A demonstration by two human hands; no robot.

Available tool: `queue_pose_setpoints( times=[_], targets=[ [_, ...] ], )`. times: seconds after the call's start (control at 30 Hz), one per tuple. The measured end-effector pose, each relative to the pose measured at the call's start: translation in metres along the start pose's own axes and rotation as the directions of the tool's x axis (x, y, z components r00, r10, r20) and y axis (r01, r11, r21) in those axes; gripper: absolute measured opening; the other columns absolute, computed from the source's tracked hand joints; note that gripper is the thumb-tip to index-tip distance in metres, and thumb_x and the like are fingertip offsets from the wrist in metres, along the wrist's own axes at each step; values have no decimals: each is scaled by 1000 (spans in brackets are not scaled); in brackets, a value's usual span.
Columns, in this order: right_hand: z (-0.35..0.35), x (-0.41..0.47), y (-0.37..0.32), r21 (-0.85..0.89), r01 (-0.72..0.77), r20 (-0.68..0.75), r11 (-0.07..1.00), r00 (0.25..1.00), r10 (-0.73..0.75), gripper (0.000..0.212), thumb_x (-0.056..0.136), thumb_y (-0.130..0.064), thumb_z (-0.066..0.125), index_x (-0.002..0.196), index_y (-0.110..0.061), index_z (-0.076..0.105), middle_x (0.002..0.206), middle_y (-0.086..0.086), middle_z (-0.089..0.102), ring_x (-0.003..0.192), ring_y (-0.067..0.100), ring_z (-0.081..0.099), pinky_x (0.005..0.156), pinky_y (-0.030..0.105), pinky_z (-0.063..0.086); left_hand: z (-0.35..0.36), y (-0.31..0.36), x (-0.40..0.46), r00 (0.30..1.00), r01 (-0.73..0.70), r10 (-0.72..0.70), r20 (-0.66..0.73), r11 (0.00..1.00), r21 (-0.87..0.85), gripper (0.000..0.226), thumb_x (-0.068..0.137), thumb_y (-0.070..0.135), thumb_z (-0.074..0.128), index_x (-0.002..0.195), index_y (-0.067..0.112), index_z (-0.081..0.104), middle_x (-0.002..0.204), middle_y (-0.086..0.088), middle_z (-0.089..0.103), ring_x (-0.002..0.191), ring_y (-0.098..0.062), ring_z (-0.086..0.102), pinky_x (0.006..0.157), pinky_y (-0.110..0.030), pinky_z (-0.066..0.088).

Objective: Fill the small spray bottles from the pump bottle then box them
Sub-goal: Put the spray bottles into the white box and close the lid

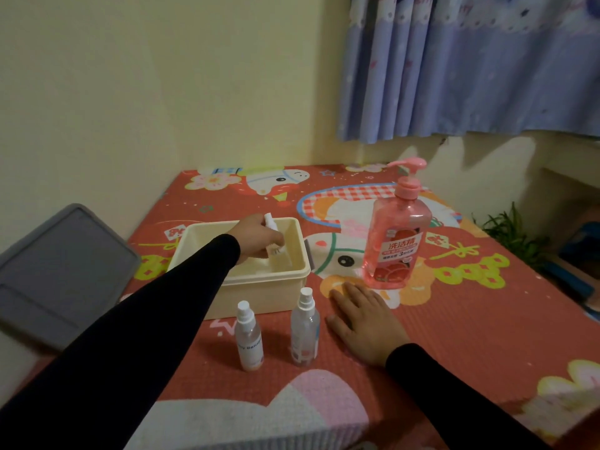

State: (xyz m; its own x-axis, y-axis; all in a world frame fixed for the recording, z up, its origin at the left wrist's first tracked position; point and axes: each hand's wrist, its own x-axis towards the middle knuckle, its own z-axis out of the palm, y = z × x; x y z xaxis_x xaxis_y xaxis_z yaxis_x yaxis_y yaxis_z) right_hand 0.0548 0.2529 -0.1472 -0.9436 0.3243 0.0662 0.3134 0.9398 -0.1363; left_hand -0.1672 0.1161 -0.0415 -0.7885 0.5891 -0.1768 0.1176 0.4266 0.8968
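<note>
Cream plastic box (240,280) on the patterned bench (454,319): we see the left hand (259,237) gripping one small spray bottle (272,233) tilted inside it. Two more spray bottles (248,336) (304,326) stand upright just in front of the box. The right hand (367,323) rests flat, fingers straight, beside them (holding nothing). The pump bottle (397,235) stands behind it. We judge the sleeve could topple the standing bottles as the arm draws back over them.
</note>
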Motion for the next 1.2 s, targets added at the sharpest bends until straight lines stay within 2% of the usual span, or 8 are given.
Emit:
queue_pose_setpoints(
  times=[0.13,0.33,0.53,0.7,0.8,0.93,1.07,1.2],
  targets=[
    [-1,-2,-1,3,-10,23,1000,1000,10,87,77,-69,-3,153,-32,18,163,2,11,150,21,4,121,37,2,3,-4,8,996,45,-46,72,999,16,19,84,10,66,101,10,59,108,-18,67,84,-24,67,79,-37,59],
    [-4,-2,-4,5,-19,32,1000,999,19,95,73,-76,-12,153,-33,16,163,1,8,151,19,2,121,37,0,4,-7,17,987,86,-91,133,995,39,14,82,13,68,94,9,61,99,-17,64,83,-25,64,82,-38,58],
    [-7,-3,-6,7,-21,38,1000,999,21,96,70,-73,-14,153,-33,14,163,0,7,151,18,0,121,36,-1,8,-6,19,979,121,-132,155,990,78,27,82,12,71,107,4,66,115,-19,67,107,-31,66,88,-39,57],
    [-7,-4,-5,1,-24,42,1000,999,24,95,70,-73,-14,153,-34,12,163,-1,6,151,17,-1,121,35,-2,12,-2,21,973,175,-183,140,982,65,15,85,10,67,98,6,62,101,-13,64,86,-24,68,74,-32,59],
    [-6,-3,-5,0,-21,43,1000,999,21,95,70,-74,-14,153,-34,12,163,-1,6,151,17,-1,121,35,-2,13,0,23,970,199,-207,129,977,77,14,84,10,68,96,6,63,103,-14,64,90,-27,69,73,-32,59],
    [-7,-3,-4,4,-24,41,1000,999,24,93,72,-74,-12,153,-35,12,163,-1,6,150,17,-1,120,34,-2,14,2,24,960,223,-241,142,966,127,7,85,11,68,87,7,63,88,-10,61,80,-22,65,74,-31,58],
    [-8,-3,-6,5,-28,43,1000,999,27,91,73,-73,-10,153,-35,11,163,-2,5,150,16,-1,119,33,-4,17,6,21,952,244,-271,142,953,181,9,86,11,68,90,6,63,84,-7,64,75,-19,66,66,-28,58],
    [-9,-4,-6,7,-26,45,1000,999,26,93,71,-74,-12,153,-35,12,163,-2,6,150,16,-1,119,34,-2,21,11,17,938,280,-308,162,944,174,20,90,9,63,108,0,62,84,-9,63,73,-18,63,63,-27,55]
  ],
)
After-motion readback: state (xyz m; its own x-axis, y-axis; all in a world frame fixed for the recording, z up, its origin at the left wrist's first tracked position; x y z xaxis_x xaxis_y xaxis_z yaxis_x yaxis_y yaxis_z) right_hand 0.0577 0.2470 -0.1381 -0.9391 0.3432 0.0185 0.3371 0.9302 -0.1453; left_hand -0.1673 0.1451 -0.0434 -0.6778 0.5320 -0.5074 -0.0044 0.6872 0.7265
